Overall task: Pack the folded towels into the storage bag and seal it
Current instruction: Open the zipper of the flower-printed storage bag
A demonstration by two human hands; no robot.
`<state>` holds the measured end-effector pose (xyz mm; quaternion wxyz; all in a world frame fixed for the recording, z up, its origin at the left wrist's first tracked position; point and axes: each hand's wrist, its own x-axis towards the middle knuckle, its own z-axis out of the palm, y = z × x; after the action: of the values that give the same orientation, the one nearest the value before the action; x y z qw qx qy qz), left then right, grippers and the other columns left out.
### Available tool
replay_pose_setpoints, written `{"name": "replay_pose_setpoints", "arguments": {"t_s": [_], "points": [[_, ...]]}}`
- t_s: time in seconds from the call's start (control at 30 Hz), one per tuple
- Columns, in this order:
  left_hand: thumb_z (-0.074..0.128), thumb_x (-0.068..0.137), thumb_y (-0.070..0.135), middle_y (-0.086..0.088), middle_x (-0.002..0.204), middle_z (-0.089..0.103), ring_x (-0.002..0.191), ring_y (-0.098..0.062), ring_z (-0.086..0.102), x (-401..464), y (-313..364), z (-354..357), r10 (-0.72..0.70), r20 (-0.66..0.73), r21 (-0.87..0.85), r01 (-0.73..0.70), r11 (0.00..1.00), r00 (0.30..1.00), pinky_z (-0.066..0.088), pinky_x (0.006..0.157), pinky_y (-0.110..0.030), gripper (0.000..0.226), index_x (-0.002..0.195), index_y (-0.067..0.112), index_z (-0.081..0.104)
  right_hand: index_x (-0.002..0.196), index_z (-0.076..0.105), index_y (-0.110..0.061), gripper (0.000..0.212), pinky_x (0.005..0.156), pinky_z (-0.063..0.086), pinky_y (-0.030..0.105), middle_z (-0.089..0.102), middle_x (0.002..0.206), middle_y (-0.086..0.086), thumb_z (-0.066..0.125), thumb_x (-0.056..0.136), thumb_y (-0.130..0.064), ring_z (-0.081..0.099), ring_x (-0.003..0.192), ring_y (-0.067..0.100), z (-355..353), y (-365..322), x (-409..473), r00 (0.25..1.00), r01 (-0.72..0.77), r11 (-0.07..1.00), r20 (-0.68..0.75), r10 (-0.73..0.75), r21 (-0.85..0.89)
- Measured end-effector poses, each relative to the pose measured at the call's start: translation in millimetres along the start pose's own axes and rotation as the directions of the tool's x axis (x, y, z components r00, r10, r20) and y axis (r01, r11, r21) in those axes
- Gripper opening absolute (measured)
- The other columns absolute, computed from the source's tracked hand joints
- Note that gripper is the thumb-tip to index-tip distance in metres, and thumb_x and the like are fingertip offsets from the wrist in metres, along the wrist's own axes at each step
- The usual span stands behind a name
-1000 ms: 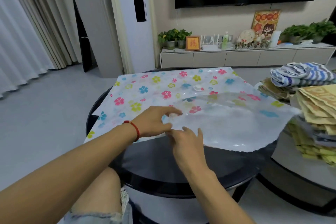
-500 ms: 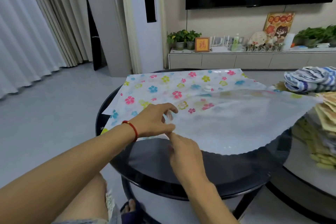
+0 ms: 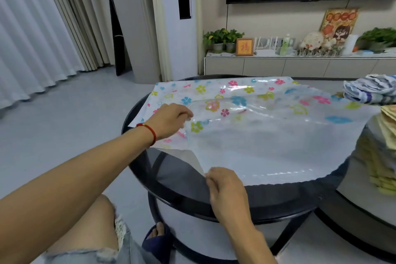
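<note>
Storage bag [image 3: 246, 126] lies flat on the round table [image 3: 214, 197], flower print side toward the far edge, plain clear part toward the near edge and overhanging it a bit. Bag holds nothing, mouth being opened.

Left hand [image 3: 169, 121] pinches the upper film layer near the table's left edge, lifted off the printed layer. Right hand [image 3: 225, 186] pinches the other layer at the near edge, pulling toward the person. Both grips look like fingertip pinches on thin plastic.

Folded towels: striped towel [image 3: 372, 90] at the far right, stack of yellow towels [image 3: 383, 137] at the right edge, on what looks like a second, lower table; the bag's right corner reaches them. None packed.

Risks, as judgement:
- Film is slick and clingy; a fingertip pinch can slip, layers snap shut, mouth must be reopened.
- Pulling hard in opposite directions may tear the side seam or damage the seal strip, so it won't seal later.
- Bag has no weight in it; the pull can drag it off the near edge.
- Bag's right corner may catch the yellow stack and knock it over.
</note>
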<state>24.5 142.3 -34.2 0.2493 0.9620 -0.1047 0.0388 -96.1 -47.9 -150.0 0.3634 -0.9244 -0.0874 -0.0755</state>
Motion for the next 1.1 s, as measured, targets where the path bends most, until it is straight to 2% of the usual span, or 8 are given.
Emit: {"name": "replay_pose_setpoints", "arguments": {"t_s": [0.17,0.3,0.47,0.63,0.73,0.8,0.93,1.1], "points": [[0.072,0.081,0.016,0.018,0.146,0.047,0.134,0.002,0.042,-24,-9,8,0.082,0.284,-0.204,-0.023,0.979,0.955,0.044,0.102,-0.022,0.07,0.144,0.032,0.044,0.133,0.066,-0.025,0.04,0.099,0.05,0.043,0.073,0.121,0.002,0.056,0.096,-0.014,0.062,0.114,0.026,-1,-40,26,0.989,0.145,0.989,-0.018,-0.145,0.0],[0.048,0.079,-0.019,0.013,0.152,0.042,0.138,-0.005,0.043,-26,-10,-2,0.111,0.257,-0.304,-0.029,0.952,0.96,0.046,0.109,-0.044,0.085,0.148,0.03,0.04,0.126,0.07,-0.019,0.044,0.082,0.049,0.038,0.075,0.113,0.007,0.047,0.092,-0.004,0.065,0.107,0.03,10,-47,29,0.986,0.131,0.99,0.109,-0.124,-0.057],[0.047,0.079,-0.029,0.011,0.152,0.042,0.114,-0.019,0.067,-15,-11,-31,0.021,0.283,-0.537,0.14,0.832,0.959,0.053,0.093,-0.06,0.088,0.144,0.032,0.046,0.091,0.064,-0.023,0.026,0.123,0.018,0.052,0.06,0.086,-0.008,0.053,0.084,0.0,0.057,0.092,0.017,26,-42,0,0.989,0.078,0.96,0.138,-0.042,-0.268],[0.044,0.084,-0.026,0.012,0.15,0.044,0.117,-0.017,0.065,-21,-13,-26,0.053,0.315,-0.554,0.138,0.821,0.948,0.057,0.087,-0.048,0.084,0.144,0.033,0.046,0.132,0.055,-0.028,0.049,0.118,0.029,0.051,0.071,0.108,-0.001,0.051,0.091,-0.002,0.062,0.106,0.029,30,-87,20,0.982,0.135,0.981,0.152,-0.114,-0.137],[0.047,0.082,-0.027,0.011,0.15,0.045,0.114,-0.017,0.067,-19,-19,-28,0.016,0.271,-0.563,0.145,0.814,0.962,0.059,0.083,-0.045,0.087,0.143,0.035,0.047,0.094,0.066,-0.024,0.043,0.088,0.039,0.038,0.054,0.072,-0.002,0.043,0.076,0.009,0.045,0.075,0.029,34,-88,16,0.951,0.181,0.983,0.255,-0.172,-0.01],[0.046,0.082,-0.028,0.01,0.15,0.046,0.111,-0.016,0.068,-13,-22,-32,-0.016,0.225,-0.599,0.151,0.786,0.974,0.06,0.084,-0.048,0.088,0.142,0.036,0.049,0.07,0.05,-0.022,0.033,0.092,0.038,0.038,0.035,0.063,-0.002,0.044,0.072,0.01,0.034,0.074,0.023,40,-76,8,0.936,0.272,0.961,0.245,-0.251,-0.056],[0.045,0.081,-0.031,0.007,0.15,0.046,0.109,-0.016,0.069,0,-19,-40,-0.051,0.123,-0.62,0.117,0.776,0.991,0.06,0.084,-0.051,0.09,0.141,0.035,0.05,0.07,0.048,-0.022,0.031,0.089,0.029,0.031,0.046,0.078,-0.006,0.049,0.07,0.01,0.036,0.089,0.016,51,-60,1,0.912,0.369,0.92,0.245,-0.33,-0.135],[0.043,0.078,-0.028,0.014,0.146,0.045,0.124,-0.016,0.058,0,-15,-38,-0.005,0.085,-0.419,0.04,0.907,0.996,0.058,0.082,-0.02,0.089,0.145,0.031,0.046,0.078,0.054,-0.021,0.017,0.086,0.037,0.037,0.056,0.085,-0.008,0.052,0.092,-0.012,0.044,0.092,0.016,40,-54,8,0.856,0.447,0.894,0.303,-0.418,-0.031]]}}
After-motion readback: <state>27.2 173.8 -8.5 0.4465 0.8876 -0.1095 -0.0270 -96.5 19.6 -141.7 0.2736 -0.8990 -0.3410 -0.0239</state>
